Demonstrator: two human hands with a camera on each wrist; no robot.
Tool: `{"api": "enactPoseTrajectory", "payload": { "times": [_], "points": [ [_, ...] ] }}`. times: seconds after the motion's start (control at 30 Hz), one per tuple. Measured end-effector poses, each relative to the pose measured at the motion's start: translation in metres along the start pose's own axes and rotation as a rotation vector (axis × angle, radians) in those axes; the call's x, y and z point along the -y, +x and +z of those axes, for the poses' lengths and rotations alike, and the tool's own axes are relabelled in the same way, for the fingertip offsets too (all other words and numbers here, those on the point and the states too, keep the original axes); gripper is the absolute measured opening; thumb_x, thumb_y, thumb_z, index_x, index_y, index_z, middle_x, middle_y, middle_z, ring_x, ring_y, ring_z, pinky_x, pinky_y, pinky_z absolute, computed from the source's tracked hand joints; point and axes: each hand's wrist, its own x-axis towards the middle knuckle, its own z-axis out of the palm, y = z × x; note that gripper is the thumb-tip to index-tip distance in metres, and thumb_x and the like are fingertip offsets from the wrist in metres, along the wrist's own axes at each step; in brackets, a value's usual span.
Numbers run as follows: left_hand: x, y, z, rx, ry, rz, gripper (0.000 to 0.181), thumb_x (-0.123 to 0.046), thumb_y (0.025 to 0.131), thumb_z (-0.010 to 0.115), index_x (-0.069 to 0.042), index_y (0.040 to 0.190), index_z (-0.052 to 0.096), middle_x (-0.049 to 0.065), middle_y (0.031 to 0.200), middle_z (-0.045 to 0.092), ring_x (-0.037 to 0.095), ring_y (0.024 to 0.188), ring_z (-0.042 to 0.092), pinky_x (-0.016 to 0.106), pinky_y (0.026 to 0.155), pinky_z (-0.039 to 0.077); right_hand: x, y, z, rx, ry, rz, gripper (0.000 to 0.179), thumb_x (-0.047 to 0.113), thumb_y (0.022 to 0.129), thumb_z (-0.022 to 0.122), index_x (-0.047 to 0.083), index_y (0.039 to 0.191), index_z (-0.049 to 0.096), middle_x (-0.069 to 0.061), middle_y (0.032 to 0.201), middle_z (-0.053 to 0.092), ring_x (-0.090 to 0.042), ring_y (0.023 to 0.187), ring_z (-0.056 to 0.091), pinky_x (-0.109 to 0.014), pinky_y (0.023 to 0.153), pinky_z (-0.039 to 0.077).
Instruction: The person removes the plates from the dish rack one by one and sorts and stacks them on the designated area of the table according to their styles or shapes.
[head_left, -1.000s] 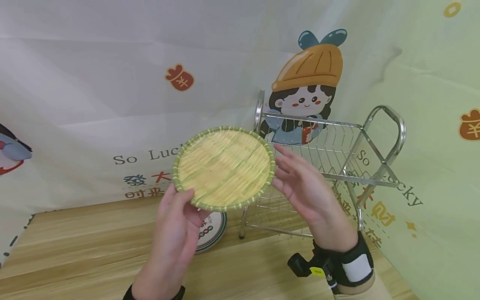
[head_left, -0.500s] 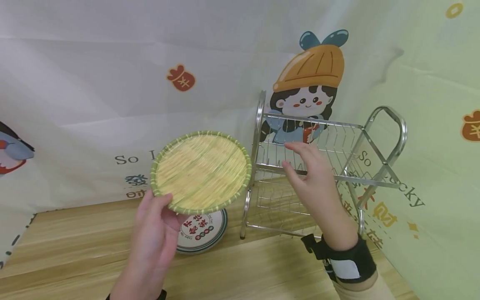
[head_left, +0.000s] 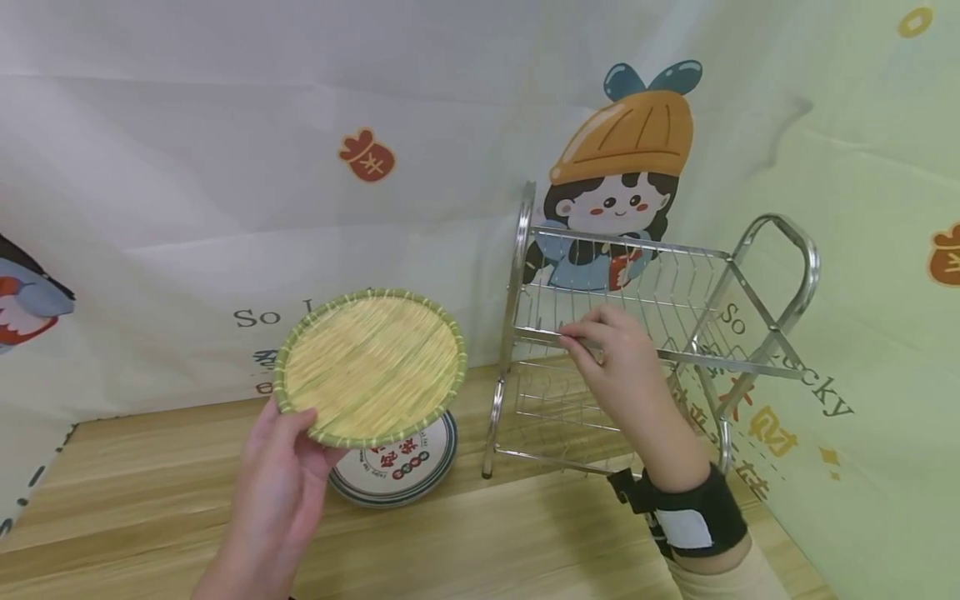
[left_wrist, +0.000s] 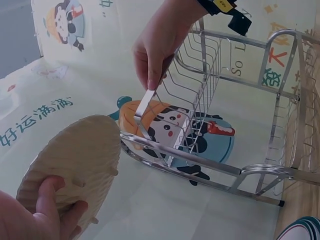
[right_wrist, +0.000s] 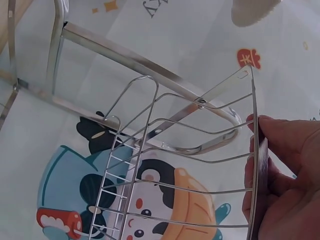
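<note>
My left hand [head_left: 281, 475] grips a round woven bamboo tray [head_left: 371, 367] by its lower left rim, thumb on the face and fingers behind. The tray is held up and tilted, its flat yellow face toward the head camera; the left wrist view shows its back [left_wrist: 75, 165]. My right hand [head_left: 618, 358] pinches the front rail of the upper tier of a metal dish rack [head_left: 727, 367]. In the right wrist view the thumb and fingers close round that rail [right_wrist: 260, 175]. Behind and below the tray, a stack of patterned plates [head_left: 393, 479] is partly hidden.
The rack's lower tier [head_left: 555, 417] stands over the wooden tabletop [head_left: 487, 542]. A printed cloth [head_left: 187, 167] hangs behind the table, and another side of it [head_left: 885, 250] borders the right.
My left hand has carried the bamboo tray left and slightly down, uncovering more of the plates. My right hand has left the tray's side and now pinches the rack's rail.
</note>
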Motion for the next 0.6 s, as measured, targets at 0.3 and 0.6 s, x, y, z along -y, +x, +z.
{"api": "enactPoseTrajectory", "payload": {
  "times": [0.3, 0.6],
  "points": [
    [0.005, -0.006, -0.029, -0.078, 0.036, -0.043, 0.047, -0.001, 0.092, 0.03, -0.004, 0.137, 0.016, 0.017, 0.134, 0.029, 0.026, 0.111, 0.046, 0.033, 0.085, 0.045, -0.001, -0.002, 0.0, -0.029, 0.006, 0.0, 0.012, 0.019, 0.078, 0.065, 0.009, 0.085, 0.068, 0.004, 0.079, 0.053, -0.014, 0.074, 0.046, -0.027, 0.064, 0.038],
    [0.015, -0.016, -0.082, -0.048, 0.003, -0.058, 0.054, 0.004, 0.092, 0.028, -0.004, 0.138, 0.003, 0.011, 0.131, 0.03, 0.021, 0.113, 0.045, 0.032, 0.087, 0.045, -0.001, -0.002, 0.002, -0.032, 0.015, 0.003, 0.011, 0.016, 0.077, 0.066, 0.008, 0.084, 0.068, 0.003, 0.078, 0.053, -0.014, 0.074, 0.045, -0.028, 0.063, 0.037]
  ]
}}
